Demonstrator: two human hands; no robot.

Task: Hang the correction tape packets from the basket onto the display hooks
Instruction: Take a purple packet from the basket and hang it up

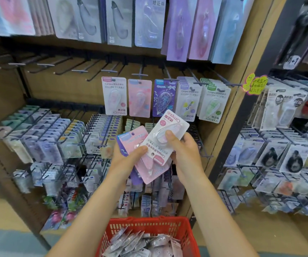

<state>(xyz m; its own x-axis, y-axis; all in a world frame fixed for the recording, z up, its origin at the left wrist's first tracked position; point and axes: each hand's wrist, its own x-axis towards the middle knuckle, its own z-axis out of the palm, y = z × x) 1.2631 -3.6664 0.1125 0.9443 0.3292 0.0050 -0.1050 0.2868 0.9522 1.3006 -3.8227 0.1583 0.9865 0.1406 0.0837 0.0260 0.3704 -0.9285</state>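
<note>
We are holding a fan of correction tape packets in front of the display, above the red basket that sits at six o'clock with many more packets piled inside. Our left hand grips the lower stack, a pink packet on top with a purple one behind it, thumb pressed across the front. Our right hand is closed on a white-and-pink Campus packet, thumb on its blister, fingers behind; the card is turned upside down, so its hang hole points toward six o'clock.

At twelve o'clock from our hands hangs a row of matching packets, the white-and-pink one at eleven o'clock, with bare hooks running off toward ten o'clock.

What worries us most is that orientation: unless the card is flipped, the hole will not meet a hook tip, and pushing could bend the card. Turning it with one hand while the other holds a loose fan could let a packet slide out and fall outside the basket. We also risk a mismatch, since the pink and white designs look alike, and crowding hooks may knock neighbours loose.
</note>
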